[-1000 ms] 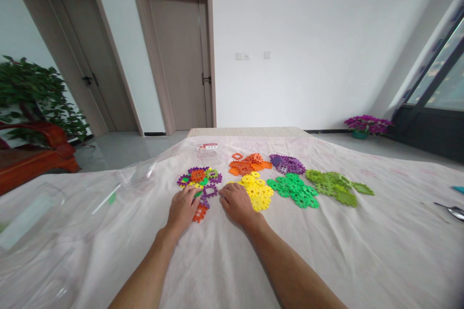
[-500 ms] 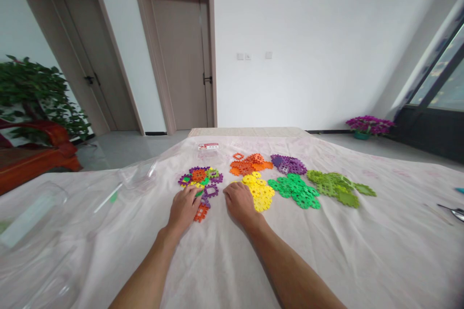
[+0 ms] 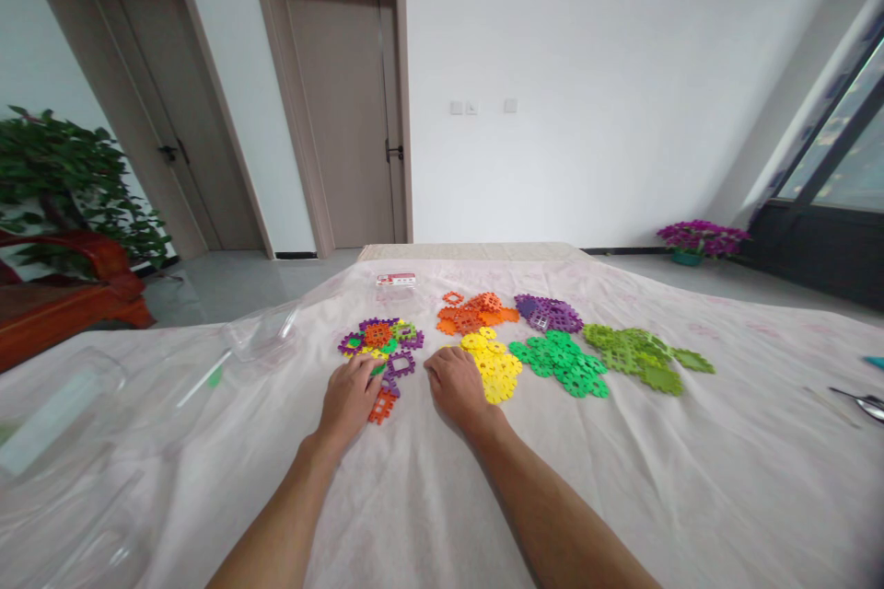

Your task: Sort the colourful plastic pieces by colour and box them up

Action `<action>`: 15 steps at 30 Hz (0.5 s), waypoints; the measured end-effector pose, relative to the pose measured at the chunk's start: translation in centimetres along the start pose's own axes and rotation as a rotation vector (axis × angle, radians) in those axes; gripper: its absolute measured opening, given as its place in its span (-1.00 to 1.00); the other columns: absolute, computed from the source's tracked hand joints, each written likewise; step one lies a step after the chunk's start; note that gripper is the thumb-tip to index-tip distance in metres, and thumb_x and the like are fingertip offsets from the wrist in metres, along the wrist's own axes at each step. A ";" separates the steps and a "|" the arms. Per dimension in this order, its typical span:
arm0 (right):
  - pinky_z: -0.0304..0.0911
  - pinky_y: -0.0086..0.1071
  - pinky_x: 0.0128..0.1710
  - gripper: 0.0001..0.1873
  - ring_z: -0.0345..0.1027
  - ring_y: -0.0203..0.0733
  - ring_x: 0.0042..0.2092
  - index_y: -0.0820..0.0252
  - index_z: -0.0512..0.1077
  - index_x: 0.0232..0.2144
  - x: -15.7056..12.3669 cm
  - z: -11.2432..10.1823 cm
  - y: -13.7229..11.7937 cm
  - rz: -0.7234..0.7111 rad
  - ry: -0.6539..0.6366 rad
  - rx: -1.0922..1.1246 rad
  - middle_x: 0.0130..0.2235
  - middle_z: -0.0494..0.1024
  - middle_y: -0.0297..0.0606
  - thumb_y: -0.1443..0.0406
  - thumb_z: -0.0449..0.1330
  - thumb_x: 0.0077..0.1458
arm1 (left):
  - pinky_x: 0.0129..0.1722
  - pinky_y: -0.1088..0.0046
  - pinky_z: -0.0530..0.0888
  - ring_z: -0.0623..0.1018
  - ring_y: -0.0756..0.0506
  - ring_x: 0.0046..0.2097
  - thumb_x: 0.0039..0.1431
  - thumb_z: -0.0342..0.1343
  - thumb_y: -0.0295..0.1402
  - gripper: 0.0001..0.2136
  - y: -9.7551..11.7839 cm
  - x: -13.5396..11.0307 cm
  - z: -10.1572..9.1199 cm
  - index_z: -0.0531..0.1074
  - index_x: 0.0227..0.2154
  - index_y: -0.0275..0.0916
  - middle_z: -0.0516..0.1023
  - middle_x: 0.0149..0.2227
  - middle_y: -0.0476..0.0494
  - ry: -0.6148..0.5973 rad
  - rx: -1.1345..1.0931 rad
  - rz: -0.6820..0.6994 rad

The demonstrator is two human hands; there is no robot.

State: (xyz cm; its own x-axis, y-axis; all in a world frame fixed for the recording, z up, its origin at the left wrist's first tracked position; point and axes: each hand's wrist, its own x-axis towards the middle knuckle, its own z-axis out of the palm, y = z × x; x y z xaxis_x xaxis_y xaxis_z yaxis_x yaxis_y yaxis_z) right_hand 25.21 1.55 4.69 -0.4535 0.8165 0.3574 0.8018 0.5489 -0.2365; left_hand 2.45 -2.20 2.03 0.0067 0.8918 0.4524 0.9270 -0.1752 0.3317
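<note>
My left hand [image 3: 351, 398] lies flat on the white cloth, fingers stretched out, its tips at the near edge of a mixed pile of coloured plastic pieces [image 3: 381, 338]. An orange piece [image 3: 381, 406] and a purple piece [image 3: 399, 364] lie just right of it. My right hand [image 3: 456, 384] rests flat on the cloth too, fingers out, touching the left side of the yellow pile [image 3: 492, 362]. Farther back and right lie sorted piles: orange [image 3: 473, 313], purple [image 3: 549, 313], dark green [image 3: 563, 361] and light green [image 3: 639, 352]. Neither hand holds anything.
A white cloth [image 3: 622, 479] covers the table. Clear plastic containers [image 3: 62, 405] and a clear lid [image 3: 266, 331] sit at the left. A small red-and-white box [image 3: 396, 280] lies at the far edge. A metal tool [image 3: 860, 401] lies at the right edge.
The right hand has edged slightly right, closer against the yellow pile. The left hand has stayed in place.
</note>
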 end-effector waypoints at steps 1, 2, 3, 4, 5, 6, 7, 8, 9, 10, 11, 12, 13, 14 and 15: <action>0.07 -0.32 -0.04 -0.75 0.28 -0.13 -0.05 0.06 0.55 -0.18 0.0 -0.1 0.0 0.002 -0.002 -0.001 -0.14 0.54 -0.23 0.27 0.05 0.31 | 0.12 0.26 0.36 0.49 -0.13 0.06 0.31 0.00 -0.36 -0.74 0.0 0.0 0.0 0.49 -0.01 -0.15 0.53 0.02 -0.14 0.000 -0.001 0.002; 0.07 -0.32 -0.03 -0.74 0.28 -0.13 -0.05 0.06 0.55 -0.18 0.0 -0.1 -0.1 0.004 -0.007 -0.003 -0.13 0.54 -0.23 0.27 0.04 0.32 | 0.12 0.26 0.36 0.49 -0.13 0.06 0.31 0.00 -0.36 -0.74 0.0 0.0 0.0 0.50 -0.01 -0.15 0.53 0.02 -0.14 -0.001 -0.002 0.004; 0.07 -0.31 -0.03 -0.73 0.28 -0.13 -0.05 0.05 0.55 -0.17 0.0 -0.2 -0.1 0.007 -0.016 -0.007 -0.12 0.54 -0.22 0.26 0.03 0.32 | 0.12 0.26 0.37 0.49 -0.13 0.06 0.31 0.00 -0.36 -0.74 0.0 0.0 0.0 0.50 -0.02 -0.14 0.53 0.02 -0.14 -0.002 -0.003 0.003; 0.07 -0.30 -0.03 -0.73 0.28 -0.12 -0.04 0.06 0.55 -0.17 0.0 -0.3 -0.2 0.011 -0.026 -0.010 -0.12 0.54 -0.22 0.26 0.03 0.33 | 0.12 0.26 0.37 0.50 -0.13 0.06 0.31 0.00 -0.36 -0.74 0.0 0.0 0.0 0.50 -0.02 -0.14 0.53 0.01 -0.14 -0.002 -0.004 0.001; 0.07 -0.30 -0.02 -0.72 0.28 -0.12 -0.04 0.06 0.55 -0.17 0.1 -0.4 -0.3 0.015 -0.036 -0.013 -0.11 0.54 -0.21 0.27 0.02 0.33 | 0.12 0.26 0.37 0.49 -0.13 0.06 0.31 0.01 -0.36 -0.74 0.0 0.0 0.0 0.50 -0.02 -0.13 0.53 0.01 -0.13 -0.001 -0.005 -0.002; 0.07 -0.30 -0.02 -0.72 0.28 -0.11 -0.04 0.06 0.55 -0.16 0.1 -0.4 -0.3 0.017 -0.042 -0.016 -0.11 0.54 -0.21 0.27 0.02 0.33 | 0.12 0.26 0.37 0.49 -0.13 0.07 0.30 0.01 -0.36 -0.74 0.0 0.0 0.0 0.50 -0.02 -0.13 0.53 0.01 -0.13 0.001 -0.007 -0.003; 0.07 -0.29 -0.02 -0.72 0.28 -0.11 -0.04 0.06 0.55 -0.16 0.1 -0.5 -0.3 0.017 -0.045 -0.016 -0.11 0.54 -0.20 0.27 0.02 0.33 | 0.12 0.27 0.37 0.49 -0.13 0.07 0.30 0.01 -0.36 -0.75 0.0 0.0 0.0 0.50 -0.03 -0.13 0.53 0.01 -0.13 0.004 -0.009 -0.004; 0.07 -0.29 -0.02 -0.72 0.27 -0.11 -0.04 0.06 0.55 -0.16 0.1 -0.5 -0.4 0.015 -0.045 -0.014 -0.11 0.53 -0.20 0.27 0.02 0.33 | 0.13 0.27 0.37 0.49 -0.13 0.07 0.31 0.01 -0.36 -0.74 0.0 0.0 0.0 0.50 -0.02 -0.13 0.53 0.01 -0.13 0.008 -0.011 -0.002; 0.07 -0.29 -0.02 -0.72 0.27 -0.12 -0.04 0.06 0.55 -0.17 0.1 -0.5 -0.3 0.013 -0.040 -0.012 -0.11 0.53 -0.20 0.27 0.02 0.32 | 0.13 0.28 0.37 0.49 -0.13 0.07 0.31 0.01 -0.36 -0.74 0.0 0.0 0.0 0.50 -0.02 -0.14 0.53 0.01 -0.13 0.011 -0.012 0.000; 0.07 -0.30 -0.02 -0.72 0.27 -0.12 -0.04 0.06 0.55 -0.17 0.1 -0.5 -0.3 0.011 -0.035 -0.007 -0.11 0.53 -0.21 0.27 0.02 0.32 | 0.13 0.27 0.37 0.49 -0.13 0.07 0.31 0.01 -0.36 -0.74 0.0 0.0 0.0 0.50 -0.02 -0.14 0.53 0.01 -0.13 0.013 -0.012 0.003; 0.07 -0.30 -0.02 -0.73 0.27 -0.12 -0.04 0.06 0.55 -0.18 0.0 -0.4 -0.3 0.008 -0.032 -0.001 -0.11 0.53 -0.21 0.27 0.03 0.32 | 0.13 0.27 0.36 0.49 -0.13 0.07 0.31 0.00 -0.36 -0.74 0.0 0.0 0.0 0.50 -0.02 -0.15 0.54 0.01 -0.14 0.013 -0.011 0.006; 0.07 -0.30 -0.02 -0.73 0.27 -0.12 -0.04 0.06 0.55 -0.18 0.0 -0.4 -0.3 0.006 -0.028 0.006 -0.11 0.53 -0.21 0.27 0.03 0.32 | 0.13 0.27 0.37 0.49 -0.13 0.07 0.31 0.00 -0.36 -0.74 0.0 0.0 0.0 0.49 -0.02 -0.15 0.54 0.01 -0.14 0.011 -0.010 0.008; 0.07 -0.30 -0.02 -0.73 0.27 -0.12 -0.04 0.06 0.55 -0.17 0.0 -0.4 -0.2 0.004 -0.024 0.013 -0.11 0.53 -0.21 0.27 0.03 0.32 | 0.12 0.27 0.37 0.50 -0.13 0.07 0.31 0.00 -0.35 -0.74 0.0 0.0 0.0 0.49 -0.02 -0.15 0.54 0.01 -0.14 0.008 -0.007 0.010; 0.07 -0.30 -0.02 -0.73 0.27 -0.12 -0.05 0.06 0.55 -0.16 0.0 -0.3 -0.2 0.003 -0.022 0.019 -0.11 0.53 -0.21 0.27 0.03 0.32 | 0.12 0.28 0.37 0.50 -0.13 0.07 0.31 0.00 -0.35 -0.75 0.0 0.0 0.0 0.49 -0.03 -0.14 0.54 0.01 -0.13 0.006 -0.004 0.011; 0.07 -0.30 -0.02 -0.73 0.27 -0.13 -0.05 0.06 0.55 -0.16 0.0 -0.3 -0.2 0.002 -0.020 0.023 -0.12 0.53 -0.21 0.27 0.03 0.32 | 0.12 0.28 0.37 0.50 -0.13 0.07 0.32 -0.01 -0.35 -0.75 0.1 0.0 0.0 0.49 -0.03 -0.14 0.54 0.01 -0.13 0.005 -0.001 0.011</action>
State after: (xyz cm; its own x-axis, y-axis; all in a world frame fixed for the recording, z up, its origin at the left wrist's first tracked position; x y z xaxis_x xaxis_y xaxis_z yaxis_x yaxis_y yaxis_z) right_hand 25.19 1.36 5.01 -0.4598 0.8207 0.3393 0.7934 0.5512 -0.2583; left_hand 2.49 -2.20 2.06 0.0144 0.8876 0.4603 0.9265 -0.1850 0.3277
